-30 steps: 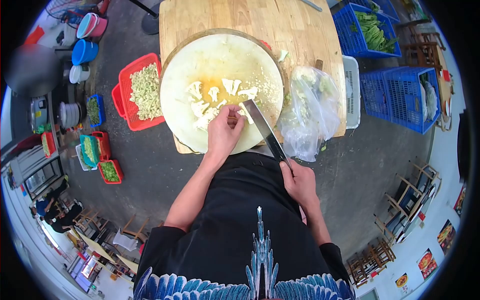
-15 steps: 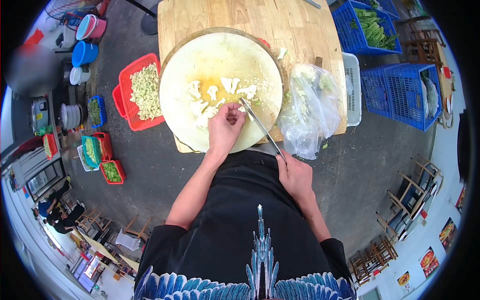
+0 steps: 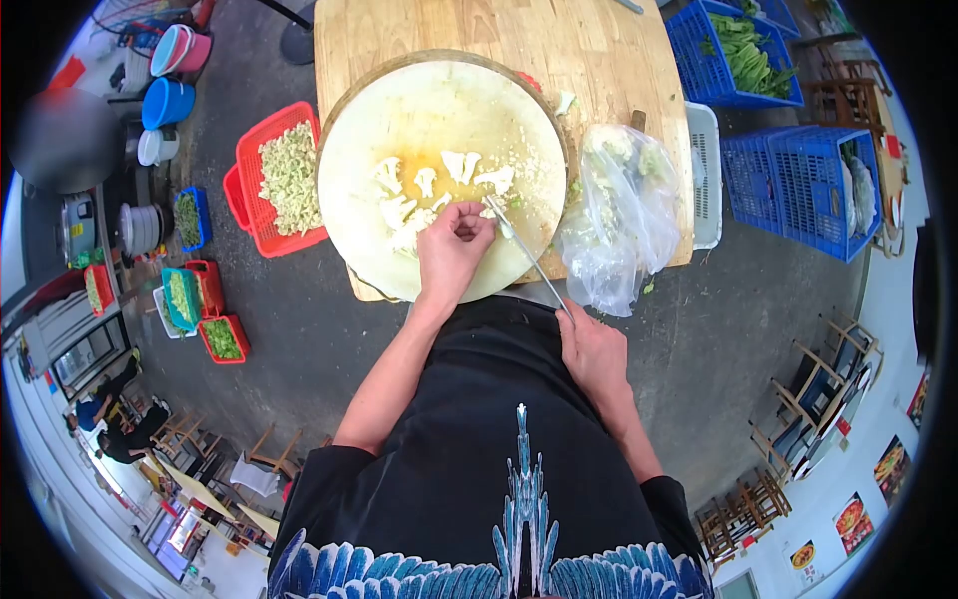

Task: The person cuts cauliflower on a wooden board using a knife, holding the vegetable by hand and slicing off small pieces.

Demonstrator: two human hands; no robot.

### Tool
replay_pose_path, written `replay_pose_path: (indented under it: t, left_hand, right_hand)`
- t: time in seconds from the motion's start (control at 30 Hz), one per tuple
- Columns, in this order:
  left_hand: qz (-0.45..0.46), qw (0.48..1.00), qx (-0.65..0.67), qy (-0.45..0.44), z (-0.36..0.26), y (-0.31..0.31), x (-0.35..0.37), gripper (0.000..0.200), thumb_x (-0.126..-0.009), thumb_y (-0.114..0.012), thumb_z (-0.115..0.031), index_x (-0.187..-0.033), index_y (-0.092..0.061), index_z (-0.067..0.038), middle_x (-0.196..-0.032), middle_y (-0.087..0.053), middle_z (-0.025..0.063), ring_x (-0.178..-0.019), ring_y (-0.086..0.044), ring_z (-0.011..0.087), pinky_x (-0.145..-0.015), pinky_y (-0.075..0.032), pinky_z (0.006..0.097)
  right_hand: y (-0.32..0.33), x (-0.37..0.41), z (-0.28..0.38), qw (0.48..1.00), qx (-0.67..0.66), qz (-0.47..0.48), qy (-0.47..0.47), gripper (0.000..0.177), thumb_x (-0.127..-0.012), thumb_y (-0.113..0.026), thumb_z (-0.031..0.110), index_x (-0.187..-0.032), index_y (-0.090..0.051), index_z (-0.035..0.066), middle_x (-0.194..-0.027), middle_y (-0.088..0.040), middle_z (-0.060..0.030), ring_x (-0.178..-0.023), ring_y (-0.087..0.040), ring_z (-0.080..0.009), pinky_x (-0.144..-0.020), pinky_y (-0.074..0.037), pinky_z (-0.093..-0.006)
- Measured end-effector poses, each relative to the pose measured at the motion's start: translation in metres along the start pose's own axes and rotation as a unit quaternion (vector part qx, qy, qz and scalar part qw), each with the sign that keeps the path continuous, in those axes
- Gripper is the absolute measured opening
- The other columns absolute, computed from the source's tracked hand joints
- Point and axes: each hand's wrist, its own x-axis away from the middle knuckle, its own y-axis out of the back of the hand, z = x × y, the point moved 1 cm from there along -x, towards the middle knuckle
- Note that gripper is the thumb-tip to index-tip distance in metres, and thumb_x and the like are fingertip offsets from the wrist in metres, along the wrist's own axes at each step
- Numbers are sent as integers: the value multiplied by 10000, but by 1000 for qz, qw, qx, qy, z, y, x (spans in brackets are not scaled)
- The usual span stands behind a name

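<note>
My left hand [image 3: 454, 248] is over the lower middle of a round chopping board [image 3: 399, 110], fingers curled in a pinch. A bit of white cauliflower shows at its fingertips; the rest of that piece is hidden. My right hand [image 3: 594, 349], at the board's lower right edge, is closed around the handle of a knife [image 3: 539, 268]. The blade, seen nearly edge-on, slants up and left, its tip beside my left fingertips. Several cut cauliflower florets [image 3: 459, 167] lie on the board above and left of my left hand, with crumbs scattered to the right.
The board rests on a wooden table [image 3: 579, 60]. At its right stands a clear plastic bag [image 3: 624, 230] with cauliflower inside. A red basket [image 3: 249, 150] of chopped pieces is on the left. Blue crates [image 3: 788, 180] and a white basket [image 3: 707, 180] stand to the right.
The knife blade has turned slightly and a pale piece now shows against it, right of my left fingers. Both hands have stayed in nearly the same place.
</note>
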Motion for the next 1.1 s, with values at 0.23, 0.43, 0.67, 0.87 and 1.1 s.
replay_pose_path:
  t: [0.23,0.43,0.67,0.87,1.1]
  left_hand:
    - [9,1000,20,9,7,0,-1,270,-933,-840,-25,-1179,-762,53,-918,-831,79,-808,-766,104,-783,-626,268]
    - [11,1000,14,16,6,0,-1,265,-947,-834,-24,-1191,-759,50,-927,-823,72,-823,-762,101,-801,-625,263]
    - [23,999,-29,6,3,2,0,238,-965,-805,-23,-1180,-725,42,-922,-795,64,-822,-757,115,-793,-625,275]
    - [32,984,-169,-39,-31,25,3,251,-947,-778,-36,-1154,-643,7,-1044,-769,147,-789,-780,244,-749,-637,356]
    - [56,995,-62,-63,-28,11,1,406,-971,-784,-53,-1340,-623,0,-1282,-726,146,-850,-762,187,-707,-613,340]
  right_hand:
    - [2,-3,-6,999,13,31,5,296,-1140,-602,309,-1245,-745,72,-765,-760,-194,-695,-753,-413,-638,-593,-518]
    - [12,-13,0,998,21,53,7,265,-1132,-611,286,-1193,-732,58,-735,-742,-199,-670,-739,-433,-614,-580,-543]
    - [3,-35,17,996,47,68,-16,259,-1104,-653,279,-1189,-762,59,-753,-735,-229,-707,-739,-448,-646,-578,-543]
    - [14,-14,9,1000,21,12,10,247,-1103,-660,292,-1164,-763,76,-752,-738,-196,-700,-741,-416,-637,-573,-514]
    - [17,-14,2,990,-127,-13,-56,241,-1103,-669,254,-1010,-755,49,-721,-670,-225,-670,-678,-460,-611,-517,-512]
